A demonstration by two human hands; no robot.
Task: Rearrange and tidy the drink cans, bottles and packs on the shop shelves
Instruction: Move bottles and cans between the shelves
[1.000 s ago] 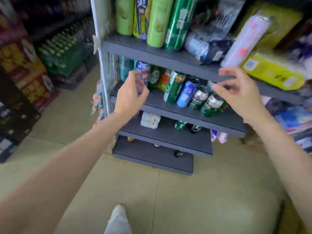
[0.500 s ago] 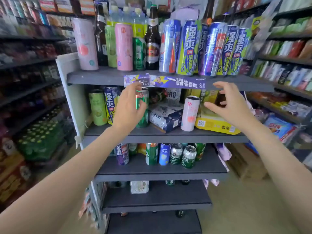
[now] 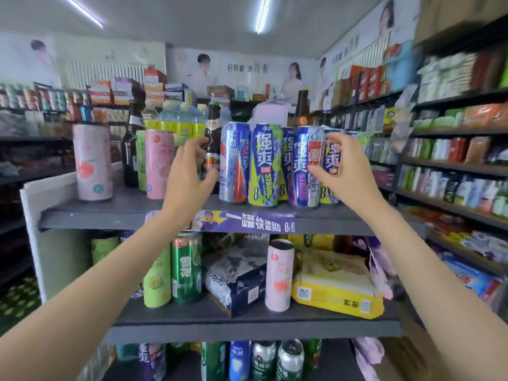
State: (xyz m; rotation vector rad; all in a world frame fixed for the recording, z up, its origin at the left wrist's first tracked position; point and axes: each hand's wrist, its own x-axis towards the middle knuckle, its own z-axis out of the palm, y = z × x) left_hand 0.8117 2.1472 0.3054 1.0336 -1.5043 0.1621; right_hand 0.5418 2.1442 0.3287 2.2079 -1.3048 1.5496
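Observation:
A grey top shelf (image 3: 115, 213) carries a row of tall blue and yellow cans (image 3: 262, 166), a brown beer bottle (image 3: 212, 133), two pink cans (image 3: 159, 163) and a green can (image 3: 140, 160). My left hand (image 3: 189, 174) is raised in front of the beer bottle, fingers loosely curved and holding nothing. My right hand (image 3: 343, 174) hovers at the right end of the blue can row (image 3: 308, 166), thumb and fingers spread close to a purple-yellow can (image 3: 331, 160); no grip shows. On the middle shelf (image 3: 247, 323) stand green cans (image 3: 185, 270), a pink can (image 3: 279, 276), a dark blue pack (image 3: 236, 284) and a yellow pack (image 3: 335, 298).
A purple price strip (image 3: 247, 221) hangs on the top shelf's edge. Several short cans (image 3: 264, 358) fill the shelf below. Long shelving (image 3: 453, 166) with packets runs along the right wall, darker shelves (image 3: 27, 138) along the left. Water bottles (image 3: 178, 119) stand behind the front row.
My view has swung up from the lower shelves to the top shelf. Both hands rose with it, from the middle shelf level to the top row of cans, still holding nothing.

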